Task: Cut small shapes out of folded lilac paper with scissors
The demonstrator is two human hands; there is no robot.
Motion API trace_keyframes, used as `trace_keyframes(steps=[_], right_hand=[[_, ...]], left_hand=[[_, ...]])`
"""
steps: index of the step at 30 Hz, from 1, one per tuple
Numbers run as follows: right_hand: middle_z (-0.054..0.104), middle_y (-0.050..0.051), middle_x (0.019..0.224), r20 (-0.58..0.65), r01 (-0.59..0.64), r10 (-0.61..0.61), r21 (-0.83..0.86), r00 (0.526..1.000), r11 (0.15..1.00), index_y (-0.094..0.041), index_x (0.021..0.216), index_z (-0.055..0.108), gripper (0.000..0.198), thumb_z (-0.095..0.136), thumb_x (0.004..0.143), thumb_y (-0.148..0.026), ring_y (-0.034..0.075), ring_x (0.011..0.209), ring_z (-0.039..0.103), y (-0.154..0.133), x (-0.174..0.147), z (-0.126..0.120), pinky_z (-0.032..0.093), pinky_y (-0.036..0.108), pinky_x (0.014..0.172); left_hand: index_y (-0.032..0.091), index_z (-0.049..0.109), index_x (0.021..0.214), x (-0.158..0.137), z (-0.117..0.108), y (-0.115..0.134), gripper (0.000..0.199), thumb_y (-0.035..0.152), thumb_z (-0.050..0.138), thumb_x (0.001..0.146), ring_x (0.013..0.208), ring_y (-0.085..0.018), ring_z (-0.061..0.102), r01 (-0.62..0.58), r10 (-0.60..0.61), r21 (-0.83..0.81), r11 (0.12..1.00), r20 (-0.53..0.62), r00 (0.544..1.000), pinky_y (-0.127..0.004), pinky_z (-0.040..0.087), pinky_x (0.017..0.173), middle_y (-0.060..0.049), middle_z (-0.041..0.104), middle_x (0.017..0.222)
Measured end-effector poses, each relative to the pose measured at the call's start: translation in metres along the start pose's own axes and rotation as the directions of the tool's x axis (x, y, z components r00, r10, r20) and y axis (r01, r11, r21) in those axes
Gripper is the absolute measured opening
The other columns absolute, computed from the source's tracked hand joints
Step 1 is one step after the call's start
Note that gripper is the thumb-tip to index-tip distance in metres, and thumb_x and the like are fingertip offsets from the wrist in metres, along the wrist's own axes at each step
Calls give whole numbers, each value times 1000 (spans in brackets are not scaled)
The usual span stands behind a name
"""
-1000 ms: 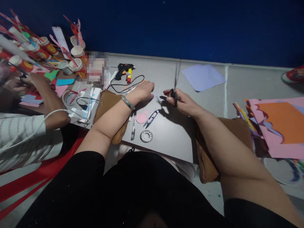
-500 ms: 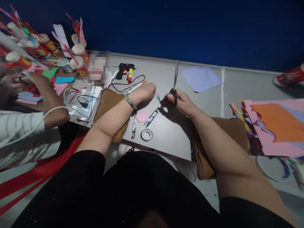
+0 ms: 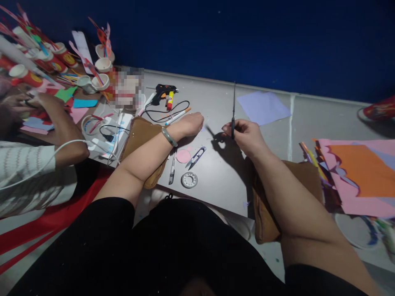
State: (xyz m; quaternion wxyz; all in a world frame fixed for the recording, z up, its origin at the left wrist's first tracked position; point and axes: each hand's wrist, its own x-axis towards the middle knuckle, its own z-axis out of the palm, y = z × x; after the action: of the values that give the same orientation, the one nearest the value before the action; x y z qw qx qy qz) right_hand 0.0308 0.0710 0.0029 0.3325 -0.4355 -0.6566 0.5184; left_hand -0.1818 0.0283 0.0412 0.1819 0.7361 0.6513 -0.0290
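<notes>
My right hand [image 3: 248,135] is raised over the table with its fingers in the handles of black-handled scissors [image 3: 233,109], whose blades point away toward the blue wall. On the left, my left hand [image 3: 194,124] is low over the tabletop, its fingers curled together; a speck of purple shows by the fingertips, and whatever they pinch is hidden. Nearer me lie a pink paper circle [image 3: 184,156], thread snips [image 3: 196,158], a roll of tape [image 3: 189,179] and a pen [image 3: 172,168]. A lilac paper sheet [image 3: 263,107] rests beyond my right hand.
A glue gun [image 3: 165,91], a glue stick [image 3: 170,100] and a marker [image 3: 179,116] lie at the back left. Further left are a power strip [image 3: 119,135], cups and a co-worker's arm [image 3: 61,127]. Coloured paper sheets [image 3: 361,164] stack at right.
My right hand has turned the scissors, so they now show edge-on, upright in view. My left hand has barely moved; the view has shifted slightly.
</notes>
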Motion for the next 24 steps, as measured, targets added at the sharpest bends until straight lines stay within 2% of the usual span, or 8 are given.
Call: trace_keyframes(steps=[4,7,9,13,15,18,21,24], right_hand=[[71,4,72,9,1,-1,-7,1000,1000,-22,70,68,32,89,69,-45,19,67,70,-3,-2,0,62,35,65],[70,4,69,15,-8,8,-7,1000,1000,-22,69,67,35,90,67,-48,19,67,69,-5,-4,1,62,34,63],[70,4,69,14,-10,10,-3,1000,1000,-22,69,67,36,91,66,-49,20,67,69,-6,-5,0,62,35,63],[71,4,70,10,-24,24,-12,1000,1000,-21,70,69,31,90,68,-44,19,68,69,-7,-4,0,62,35,65],[71,4,70,4,-32,32,-9,999,999,-21,71,70,28,89,68,-41,19,67,69,-7,-4,0,62,35,66],[71,4,70,7,-30,30,-10,1000,1000,-22,71,70,27,89,68,-40,20,67,69,-7,-3,0,61,35,66],[71,4,69,15,-17,18,-30,1000,999,-22,71,70,27,88,69,-41,21,67,69,-6,-4,0,60,35,63],[71,4,68,18,-7,8,-58,1000,998,-22,70,70,24,86,72,-40,21,68,70,-5,-4,0,60,35,64]], left_hand=[[6,66,130,-3,-2,0,39,19,59,94,122,-27,65,-43,42,-9,999,-68,997,-35,49,104,-20,68,134],[9,72,120,-4,-3,1,32,16,52,97,117,-25,66,-21,21,31,999,-26,999,-34,49,102,-19,69,132],[8,74,115,-3,-3,4,34,14,45,98,112,-25,67,-2,2,43,999,-2,1000,-35,50,100,-20,70,130],[3,73,117,1,-2,2,38,14,41,100,112,-26,68,3,-3,12,1000,-13,1000,-36,50,100,-23,71,127],[7,73,116,4,-1,-4,36,12,43,97,113,-24,68,8,-11,-44,999,-66,998,-34,50,100,-19,73,124],[13,73,118,9,1,-13,31,16,57,91,113,-24,67,3,-17,-111,994,-124,992,-34,50,99,-15,74,122],[13,73,118,10,6,-17,34,19,65,86,113,-25,66,-35,28,-70,997,-92,995,-36,51,98,-16,72,124],[12,76,111,10,10,-14,29,15,58,88,109,-25,67,-36,33,-35,999,-71,997,-37,51,97,-17,72,124]])
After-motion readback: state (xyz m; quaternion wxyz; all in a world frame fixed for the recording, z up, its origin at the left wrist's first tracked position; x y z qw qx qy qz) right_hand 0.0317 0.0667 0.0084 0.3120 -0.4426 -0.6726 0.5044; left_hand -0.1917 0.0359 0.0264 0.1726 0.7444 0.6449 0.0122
